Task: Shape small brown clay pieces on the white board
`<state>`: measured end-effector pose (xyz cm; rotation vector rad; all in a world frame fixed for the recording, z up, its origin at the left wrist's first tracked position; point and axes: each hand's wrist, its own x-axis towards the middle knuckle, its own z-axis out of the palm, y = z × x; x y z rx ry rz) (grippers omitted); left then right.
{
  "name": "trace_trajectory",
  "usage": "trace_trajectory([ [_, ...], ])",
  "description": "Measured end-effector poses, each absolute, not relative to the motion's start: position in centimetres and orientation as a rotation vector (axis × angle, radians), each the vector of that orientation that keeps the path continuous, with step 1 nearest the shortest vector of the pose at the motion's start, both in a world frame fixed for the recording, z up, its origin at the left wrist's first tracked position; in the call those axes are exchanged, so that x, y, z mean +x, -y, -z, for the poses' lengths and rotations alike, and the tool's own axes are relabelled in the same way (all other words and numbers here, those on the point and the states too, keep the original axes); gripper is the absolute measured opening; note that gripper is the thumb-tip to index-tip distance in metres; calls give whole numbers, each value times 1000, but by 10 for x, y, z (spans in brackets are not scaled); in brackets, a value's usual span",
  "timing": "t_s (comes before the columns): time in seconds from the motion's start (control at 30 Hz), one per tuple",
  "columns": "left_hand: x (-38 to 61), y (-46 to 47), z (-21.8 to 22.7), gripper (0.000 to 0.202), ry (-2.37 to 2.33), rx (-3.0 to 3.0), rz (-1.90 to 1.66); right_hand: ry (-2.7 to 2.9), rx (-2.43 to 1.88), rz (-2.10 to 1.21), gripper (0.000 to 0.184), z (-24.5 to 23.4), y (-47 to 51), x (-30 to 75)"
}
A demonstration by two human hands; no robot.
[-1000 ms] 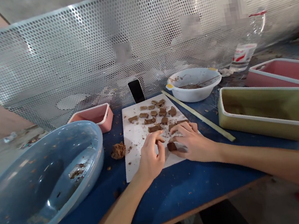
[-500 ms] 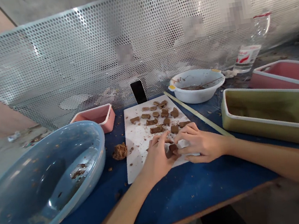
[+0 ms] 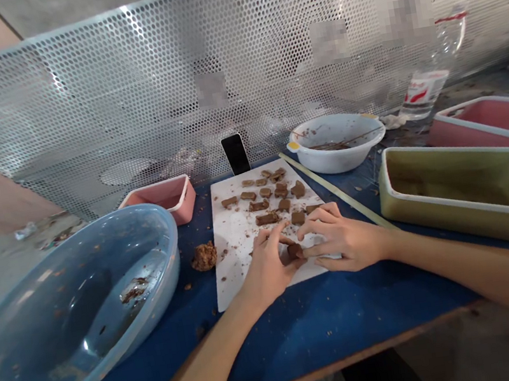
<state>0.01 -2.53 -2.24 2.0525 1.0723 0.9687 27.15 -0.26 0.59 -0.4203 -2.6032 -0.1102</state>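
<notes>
My left hand (image 3: 266,266) and my right hand (image 3: 340,241) meet over the near edge of a white board (image 3: 237,245). Between their fingertips both pinch one small brown clay piece (image 3: 294,250). Several shaped brown pieces (image 3: 265,198) lie in rows on the far half of the board. A rough lump of brown clay (image 3: 204,256) sits on the blue table just left of the board.
A big blue basin (image 3: 61,311) stands at the left, a small pink tray (image 3: 164,198) behind it. A white bowl (image 3: 336,142), a thin stick (image 3: 337,193), a green tray (image 3: 467,192), a pink tray (image 3: 494,120) and a bottle (image 3: 426,86) are at the right. A phone (image 3: 235,153) leans on the perforated metal screen (image 3: 123,95).
Both hands have closed in on the brown piece; the left hand shifted right to meet the right one, and the pinch has tightened.
</notes>
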Motion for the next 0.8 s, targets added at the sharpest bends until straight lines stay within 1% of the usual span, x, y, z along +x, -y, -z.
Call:
trace_trajectory([
  [0.07, 0, 25, 23, 77, -1086, 2032, -962, 2622, -431, 113, 30, -5, 2, 272],
  [0.27, 1, 26, 22, 78, -1105, 1998, -956, 2639, -471, 106, 37, -3, 2, 271],
  [0.53, -1, 28, 20, 80, -1176, 2019, -848, 2663, -504, 89, 39, 0, 0, 271],
  [0.8, 0, 28, 20, 80, -1173, 1986, -856, 2680, -533, 90, 48, 1, 1, 270],
])
